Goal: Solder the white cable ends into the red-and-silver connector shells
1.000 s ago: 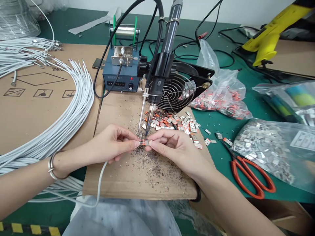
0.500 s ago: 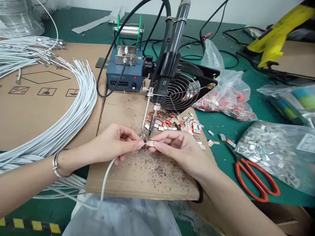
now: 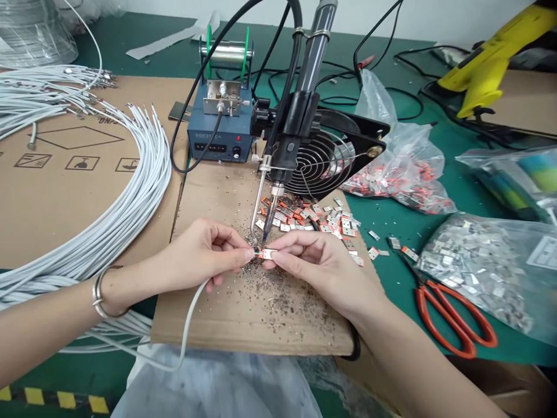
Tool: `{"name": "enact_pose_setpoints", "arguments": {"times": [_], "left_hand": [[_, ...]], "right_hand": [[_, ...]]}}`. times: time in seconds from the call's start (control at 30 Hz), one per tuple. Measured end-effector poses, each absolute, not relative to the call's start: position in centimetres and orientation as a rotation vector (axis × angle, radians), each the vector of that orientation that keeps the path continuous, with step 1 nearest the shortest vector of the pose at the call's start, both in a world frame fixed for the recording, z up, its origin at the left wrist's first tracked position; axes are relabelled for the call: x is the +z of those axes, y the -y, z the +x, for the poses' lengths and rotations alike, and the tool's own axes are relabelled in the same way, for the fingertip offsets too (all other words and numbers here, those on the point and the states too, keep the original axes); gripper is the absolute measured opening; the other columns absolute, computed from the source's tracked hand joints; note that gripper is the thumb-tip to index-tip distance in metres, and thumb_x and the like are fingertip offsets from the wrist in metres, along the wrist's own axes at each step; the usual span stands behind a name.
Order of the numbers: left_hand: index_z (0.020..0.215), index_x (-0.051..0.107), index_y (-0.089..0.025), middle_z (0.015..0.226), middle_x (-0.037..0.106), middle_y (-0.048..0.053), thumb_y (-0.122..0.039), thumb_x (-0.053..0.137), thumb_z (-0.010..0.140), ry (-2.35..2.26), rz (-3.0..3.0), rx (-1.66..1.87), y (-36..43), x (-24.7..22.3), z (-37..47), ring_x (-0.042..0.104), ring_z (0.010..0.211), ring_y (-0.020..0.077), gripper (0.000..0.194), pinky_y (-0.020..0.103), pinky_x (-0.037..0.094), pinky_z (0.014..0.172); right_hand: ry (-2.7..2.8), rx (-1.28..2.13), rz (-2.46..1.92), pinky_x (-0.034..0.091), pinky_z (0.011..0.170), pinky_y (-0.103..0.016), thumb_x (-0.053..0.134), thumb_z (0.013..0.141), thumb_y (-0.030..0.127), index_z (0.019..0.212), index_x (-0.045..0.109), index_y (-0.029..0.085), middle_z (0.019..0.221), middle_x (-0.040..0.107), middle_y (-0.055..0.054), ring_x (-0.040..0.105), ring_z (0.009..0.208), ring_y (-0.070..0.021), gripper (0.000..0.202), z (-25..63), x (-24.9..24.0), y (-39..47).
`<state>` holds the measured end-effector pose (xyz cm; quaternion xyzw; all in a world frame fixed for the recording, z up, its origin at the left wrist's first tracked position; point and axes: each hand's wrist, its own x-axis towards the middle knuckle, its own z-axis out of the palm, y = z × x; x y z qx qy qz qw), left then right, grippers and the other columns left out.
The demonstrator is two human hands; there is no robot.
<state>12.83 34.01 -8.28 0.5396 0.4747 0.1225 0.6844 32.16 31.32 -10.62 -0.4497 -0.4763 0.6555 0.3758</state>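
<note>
My left hand (image 3: 220, 252) pinches the end of a white cable (image 3: 190, 316), whose length loops down below the board's near edge. Between thumb and fingers, my right hand (image 3: 311, 261) grips a small USB connector (image 3: 268, 253) with a metal shell and orange plastic. The cable's end and the connector meet right under the tip of a soldering iron (image 3: 270, 215) fixed in a stand. Beside that tip ends a thin metal solder feed tube (image 3: 258, 203). My fingers partly cover the joint, so the wires there are hard to make out.
Loose connectors (image 3: 339, 223) lie behind my right hand, before a black fan (image 3: 319, 159). A blue solder feeder (image 3: 220, 130) stands at the back. Bundled white cables (image 3: 148, 191) lie left. Right are orange-handled scissors (image 3: 456, 316), a bag of metal parts (image 3: 474, 267) and a yellow tool (image 3: 487, 69).
Both hands hold the cable and connector at the iron's tip, practically unmoved. The view has shifted very slightly.
</note>
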Motion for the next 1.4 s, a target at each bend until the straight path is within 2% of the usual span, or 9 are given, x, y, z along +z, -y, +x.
{"name": "enact_pose_setpoints", "arguments": {"times": [0.4,0.6,0.87,1.03,1.13,1.4], "left_hand": [[0.076,0.06,-0.013,0.049,0.05,-0.006,-0.024,0.059,0.078,-1.055,1.187,0.286,-34.0,-8.4,12.9,0.044,0.033,0.0036,0.011,0.012,0.037,0.03],[0.072,0.06,-0.011,0.053,0.054,-0.004,-0.023,0.061,0.075,-1.115,1.14,0.301,-34.0,-8.8,13.0,0.05,0.037,0.0051,0.012,0.014,0.045,0.035],[0.074,0.062,-0.011,0.054,0.057,-0.003,-0.027,0.061,0.076,-1.016,1.223,0.268,-33.1,-8.5,12.7,0.051,0.043,0.0057,0.016,0.016,0.043,0.042],[0.077,0.063,-0.012,0.055,0.059,-0.003,-0.028,0.064,0.075,-0.929,1.214,0.252,-30.7,-7.7,12.7,0.047,0.048,0.0052,0.016,0.016,0.035,0.046],[0.077,0.063,-0.012,0.055,0.059,-0.003,-0.027,0.065,0.074,-0.879,1.149,0.257,-28.8,-7.5,12.8,0.047,0.049,0.0054,0.016,0.017,0.032,0.048],[0.077,0.064,-0.013,0.056,0.062,-0.002,-0.032,0.069,0.07,-0.758,1.068,0.332,-24.8,-8.4,13.5,0.051,0.054,0.0079,0.021,0.019,0.035,0.055]], "right_hand": [[1.191,1.676,-1.12,0.053,0.06,-0.02,0.074,0.07,0.026,0.076,0.07,0.02,0.068,0.07,-0.001,0.067,0.064,-0.0129,0.009,32.1,-10.7,-31.3],[1.328,1.572,-1.232,0.051,0.054,-0.024,0.072,0.069,0.03,0.075,0.07,0.018,0.068,0.071,-0.004,0.066,0.062,-0.016,0.013,31.9,-10.5,-31.3],[1.436,1.599,-1.193,0.046,0.05,-0.022,0.072,0.07,0.03,0.074,0.067,0.016,0.066,0.07,-0.004,0.062,0.057,-0.0137,0.016,32.5,-10.1,-30.7],[1.397,1.63,-1.17,0.041,0.045,-0.02,0.073,0.069,0.03,0.072,0.064,0.016,0.061,0.068,-0.003,0.058,0.05,-0.011,0.017,32.8,-8.6,-28.1],[1.355,1.662,-1.123,0.044,0.047,-0.02,0.071,0.072,0.028,0.074,0.064,0.016,0.061,0.069,-0.003,0.06,0.052,-0.0116,0.014,33.1,-8.3,-26.2],[1.291,1.692,-1.013,0.046,0.054,-0.02,0.069,0.075,0.02,0.076,0.065,0.017,0.067,0.069,-0.003,0.063,0.06,-0.0119,0.005,33.8,-8.6,-22.2]]}}
